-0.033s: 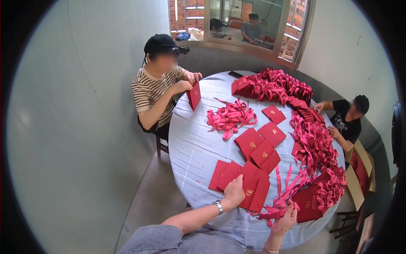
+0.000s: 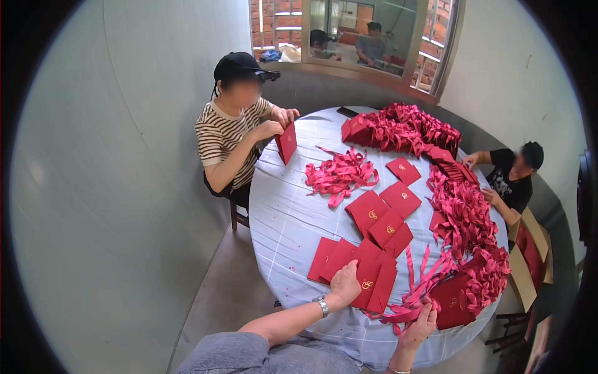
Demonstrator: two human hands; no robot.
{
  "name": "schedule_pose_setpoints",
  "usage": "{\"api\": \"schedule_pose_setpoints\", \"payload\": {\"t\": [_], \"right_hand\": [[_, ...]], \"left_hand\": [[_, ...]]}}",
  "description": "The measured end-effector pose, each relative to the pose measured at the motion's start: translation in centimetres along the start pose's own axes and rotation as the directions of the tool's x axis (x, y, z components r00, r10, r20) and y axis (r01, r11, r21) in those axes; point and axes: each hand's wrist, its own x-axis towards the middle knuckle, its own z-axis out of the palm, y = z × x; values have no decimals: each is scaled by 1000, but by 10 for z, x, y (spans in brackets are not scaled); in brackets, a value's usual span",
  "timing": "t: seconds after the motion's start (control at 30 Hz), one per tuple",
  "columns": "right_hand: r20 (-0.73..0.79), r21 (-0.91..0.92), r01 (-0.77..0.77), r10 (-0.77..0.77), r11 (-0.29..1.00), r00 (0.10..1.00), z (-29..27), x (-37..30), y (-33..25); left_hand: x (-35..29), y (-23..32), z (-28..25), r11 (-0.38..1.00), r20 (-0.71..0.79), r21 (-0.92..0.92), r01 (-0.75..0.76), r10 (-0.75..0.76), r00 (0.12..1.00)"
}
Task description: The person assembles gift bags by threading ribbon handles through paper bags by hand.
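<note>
Rd table [image 2: 280, 215]: L hand [image 2: 346, 287] on red bags [image 2: 375, 274], can't tell grip; R hand [image 2: 421, 325] pinching ribbon [image 2: 406, 312].

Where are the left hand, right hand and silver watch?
Left hand [image 2: 346, 285], head view: back of hand.
Right hand [image 2: 419, 327], head view: middle of hand.
Silver watch [image 2: 321, 305], head view: its visible middle.

I'm seeing deep-red rectangular paper bags [image 2: 382, 283] bearing gold emblems [image 2: 367, 284], pink-red ribbon strips [image 2: 461, 215], a white-lined pale-blue tablecloth [image 2: 293, 212].

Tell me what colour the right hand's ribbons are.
The ribbons are pinkish red, best in the head view.
</note>
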Motion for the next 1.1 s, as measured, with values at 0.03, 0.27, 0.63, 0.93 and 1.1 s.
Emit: {"api": "schedule_pose_setpoints", "payload": {"t": [0.03,0.27,0.63,0.93,1.1], "right_hand": [[-14,66,-33,34,997,999,-1,-3,-3],[79,129,-91,81,987,994,-4,-7,-30],[-158,-592,-377,357,712,921,-97,-23,22],[733,-527,544,26,652,679,-39,-63,39],[889,-443,778,104,445,446,-30,-64,48]], "left_hand": [[2,-2,-1,1000,-4,2,4,-4,1000],[42,-8,-39,946,122,-225,-234,265,957],[21,-7,-16,912,544,-225,-343,410,732],[16,-11,-41,982,545,-129,-138,186,818],[36,-45,-86,992,499,-114,60,5,867]]}}
